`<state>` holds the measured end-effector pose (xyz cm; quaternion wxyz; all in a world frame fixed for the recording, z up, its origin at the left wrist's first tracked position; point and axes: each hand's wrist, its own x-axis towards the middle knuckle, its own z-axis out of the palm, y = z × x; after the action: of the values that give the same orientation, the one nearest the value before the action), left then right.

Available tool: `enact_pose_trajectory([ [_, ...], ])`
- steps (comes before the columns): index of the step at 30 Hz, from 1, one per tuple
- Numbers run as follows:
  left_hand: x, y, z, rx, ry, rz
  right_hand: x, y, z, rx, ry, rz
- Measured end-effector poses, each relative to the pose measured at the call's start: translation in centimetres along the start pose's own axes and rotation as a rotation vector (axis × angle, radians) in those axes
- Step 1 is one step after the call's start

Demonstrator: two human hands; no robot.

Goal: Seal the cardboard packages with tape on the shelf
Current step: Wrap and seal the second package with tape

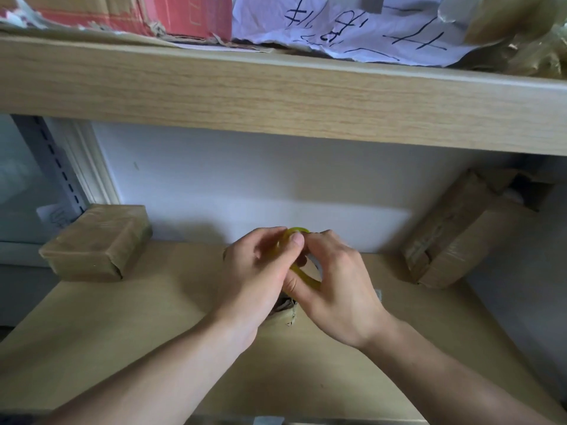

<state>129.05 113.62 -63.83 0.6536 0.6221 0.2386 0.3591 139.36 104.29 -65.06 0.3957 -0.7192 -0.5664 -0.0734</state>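
Observation:
A yellowish roll of tape (302,276) is held upright between both hands over the middle of the lower shelf (122,332). My left hand (256,277) grips its left side, thumb tip pressed on the upper rim. My right hand (340,286) curls round the right side. Beneath the hands a small cardboard package (283,317) lies on the shelf, mostly hidden. A taped flat package (95,243) sits at the left, and a long cardboard box (460,237) with an open end leans at the right.
The upper shelf board (276,99) crosses the view overhead, carrying a red box (138,12), a crumpled white paper with black writing (352,29) and brown wrapping (521,26). A white wall (245,185) closes the back; a metal upright (58,167) stands at the left.

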Motion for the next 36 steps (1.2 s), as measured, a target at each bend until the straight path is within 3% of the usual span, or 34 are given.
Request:
enact_pose_trajectory([
  [2,0.3,-0.1,-0.3,0.021,0.054,0.023,-0.1,0.4,-0.6,0.067,-0.055,-0.078],
  [4,0.5,-0.1,-0.6,0.083,0.071,0.077,-0.2,0.7,-1.2,0.186,0.001,-0.086],
  [7,0.0,0.0,-0.7,0.203,-0.007,0.245,0.2,0.4,-1.3,0.350,0.245,0.156],
  [10,-0.6,-0.2,-0.2,0.208,-0.082,0.355,0.7,-0.2,-1.0,0.748,0.190,0.437],
  [12,-0.8,-0.2,-0.1,0.201,-0.079,0.396,0.8,-0.8,-1.2,0.880,0.152,0.529],
  [19,-0.4,-0.1,0.2,0.072,-0.138,0.360,1.0,-0.9,-1.2,0.973,0.202,0.671],
  [25,0.1,0.1,-0.2,0.077,-0.329,0.251,0.6,-0.9,-1.0,0.885,0.162,0.616],
  [36,0.1,0.6,0.1,0.004,-0.262,0.299,0.3,-1.3,-0.1,1.054,0.183,0.630],
])
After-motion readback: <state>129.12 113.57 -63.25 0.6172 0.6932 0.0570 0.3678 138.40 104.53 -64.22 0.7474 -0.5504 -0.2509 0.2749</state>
